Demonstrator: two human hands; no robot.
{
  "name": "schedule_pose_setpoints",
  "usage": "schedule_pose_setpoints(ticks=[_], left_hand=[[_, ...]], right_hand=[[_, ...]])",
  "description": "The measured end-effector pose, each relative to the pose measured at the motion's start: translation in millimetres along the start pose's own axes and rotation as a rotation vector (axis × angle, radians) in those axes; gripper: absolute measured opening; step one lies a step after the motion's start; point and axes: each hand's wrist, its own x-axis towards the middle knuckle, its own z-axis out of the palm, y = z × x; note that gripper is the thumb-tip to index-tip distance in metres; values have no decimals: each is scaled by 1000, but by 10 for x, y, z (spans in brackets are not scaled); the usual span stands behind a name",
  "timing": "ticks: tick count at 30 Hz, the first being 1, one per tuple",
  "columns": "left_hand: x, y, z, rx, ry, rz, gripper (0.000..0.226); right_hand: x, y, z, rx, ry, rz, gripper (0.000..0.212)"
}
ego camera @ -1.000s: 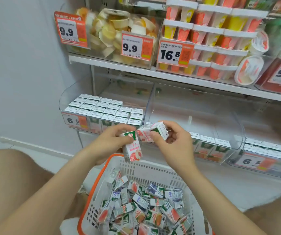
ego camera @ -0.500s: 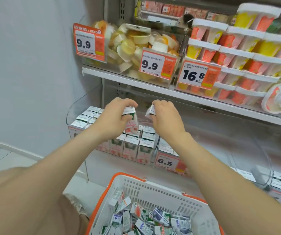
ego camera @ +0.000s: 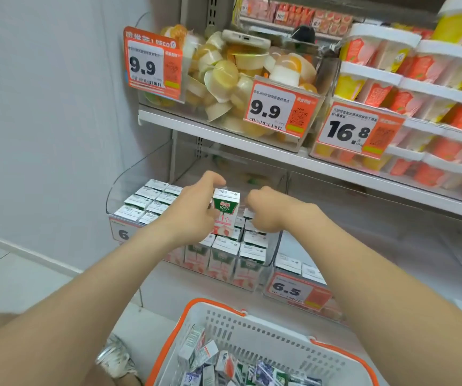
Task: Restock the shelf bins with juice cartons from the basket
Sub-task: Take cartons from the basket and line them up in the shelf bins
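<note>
The clear left shelf bin (ego camera: 125, 181) holds several rows of white-topped juice cartons (ego camera: 152, 201). My left hand (ego camera: 193, 210) grips an upright green-and-peach juice carton (ego camera: 225, 211) above the bin's right rows. Just to its right, my right hand (ego camera: 269, 211) has its fingers curled downward over a second carton (ego camera: 248, 213), which is mostly hidden. Below stands the white basket (ego camera: 255, 331) with an orange rim; several loose cartons (ego camera: 224, 366) lie in a heap inside it.
A second clear bin (ego camera: 294, 263) to the right holds a few cartons behind a 6.5 price tag (ego camera: 288, 291). The shelf (ego camera: 224, 132) above carries jelly cups and stacked tubs close over my hands. A grey wall closes the left side.
Both hands rose from above the basket to the left bin, each carrying a carton. They have since dropped lower over its right rows, and the left carton now stands upright.
</note>
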Motion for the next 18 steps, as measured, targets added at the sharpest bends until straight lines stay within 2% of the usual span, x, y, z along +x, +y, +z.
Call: schedule_pose_setpoints(ticks=[3, 5, 6, 10, 12, 14, 16, 18], left_hand=[[-15, 1, 19, -37, 48, -24, 52], [-27, 17, 36, -46, 67, -3, 54], [-34, 26, 45, -56, 81, 15, 55], [-61, 26, 45, -100, 176, 63, 52], [-66, -45, 46, 28, 144, 40, 51], [-80, -127, 79, 238, 35, 4, 53], [-115, -163, 149, 411, -78, 12, 59], [-151, -173, 227, 508, -183, 25, 67]], right_hand=[[-133, -11, 25, 392, 255, -85, 51], [-293, -54, 22, 645, 324, -173, 55], [-366, -77, 11, 676, 338, -203, 50], [-388, -16, 56, 540, 507, -201, 23], [-339, 44, 88, 555, 611, -110, 20], [-279, 73, 119, 534, 651, -67, 33], [-184, 85, 162, 444, 618, -54, 50], [-86, 65, 187, 395, 599, -27, 52]])
